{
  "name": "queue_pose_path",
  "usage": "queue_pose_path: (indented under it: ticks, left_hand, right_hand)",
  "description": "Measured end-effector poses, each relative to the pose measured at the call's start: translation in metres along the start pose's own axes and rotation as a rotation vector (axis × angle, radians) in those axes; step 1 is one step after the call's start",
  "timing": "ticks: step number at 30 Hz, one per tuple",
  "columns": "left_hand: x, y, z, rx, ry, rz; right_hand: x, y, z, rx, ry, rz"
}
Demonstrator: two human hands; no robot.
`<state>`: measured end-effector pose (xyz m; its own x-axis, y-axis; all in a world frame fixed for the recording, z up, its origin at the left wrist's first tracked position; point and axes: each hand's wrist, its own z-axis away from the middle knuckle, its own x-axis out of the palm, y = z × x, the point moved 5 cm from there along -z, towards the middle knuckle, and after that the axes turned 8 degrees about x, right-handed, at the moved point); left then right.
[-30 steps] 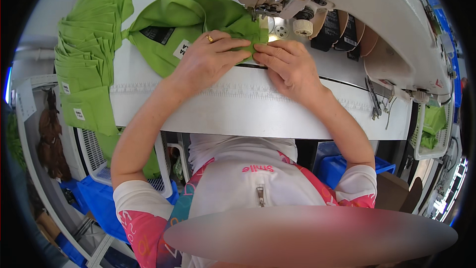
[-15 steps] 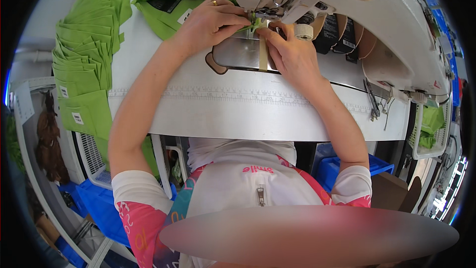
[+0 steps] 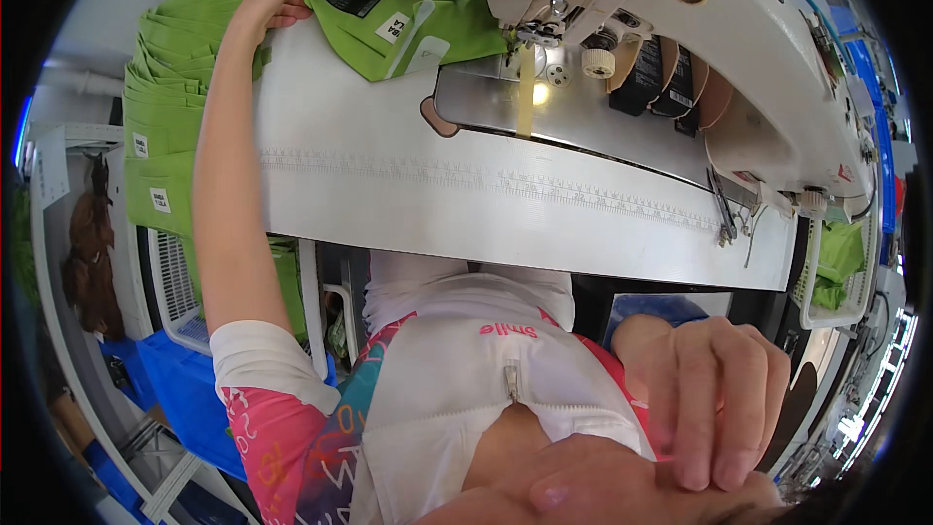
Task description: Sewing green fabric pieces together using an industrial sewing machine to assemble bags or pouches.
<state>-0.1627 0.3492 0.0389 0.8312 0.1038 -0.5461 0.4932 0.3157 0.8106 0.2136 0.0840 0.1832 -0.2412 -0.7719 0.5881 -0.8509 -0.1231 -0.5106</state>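
Note:
A green cloth piece (image 3: 442, 0) lies on the far side of the table, with a white label and a pale strip on it. Its right end reaches under the needle area of the sewing machine (image 3: 777, 49). At its left corner is my left hand (image 3: 269, 5), one finger stretched out and the others bent about the cloth; the exact grip is partly hidden. My right hand (image 3: 714, 384) is raised off the table, close to the camera at lower right. Its fingers curve loosely downward, and no object shows in them.
A fanned stack of green pieces (image 3: 175, 97) lines the table's left side. A tape strip (image 3: 526, 87) crosses the metal machine plate, and small snips (image 3: 723, 204) lie at the right. Baskets with green cloth stand at both sides, one a white basket (image 3: 855, 277).
My left hand has moved left from the needle area to the cloth's left corner. My right hand has left the machine and come back toward me. The view has shifted slightly.

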Motion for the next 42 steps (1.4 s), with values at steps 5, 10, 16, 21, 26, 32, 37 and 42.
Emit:
queue_pose_path:
  ticks: [5,10,16,21,26,32,37,42]
  left_hand:
    - [0.016,-0.013,-0.018,0.164,-0.181,0.069]
    - [-0.059,0.039,0.066,0.457,0.299,0.305]
    - [0.004,0.068,0.241,1.203,0.377,-0.291]
    - [0.08,0.012,0.321,1.116,0.364,-0.24]
    - [0.12,0.004,0.343,1.19,0.215,-0.169]
    - [0.112,0.052,0.313,1.093,0.251,-0.07]
    - [0.115,0.043,0.279,0.6,-0.309,0.758]
    - [0.072,0.071,0.283,1.006,0.058,0.277]
  right_hand:
    - [0.009,0.0,0.003,0.081,0.107,-0.156]
    - [0.022,0.007,-0.001,0.206,-0.011,-0.285]
    - [0.025,0.0,0.015,0.009,-0.087,-0.01]
    - [-0.091,0.088,0.066,0.889,0.517,0.561]
    - [-0.114,0.105,0.055,0.832,0.713,0.634]
    - [-0.102,0.093,0.042,0.654,0.645,0.695]
    - [-0.083,0.082,0.019,0.658,0.698,0.303]
    - [-0.104,0.057,0.013,0.571,0.632,0.689]
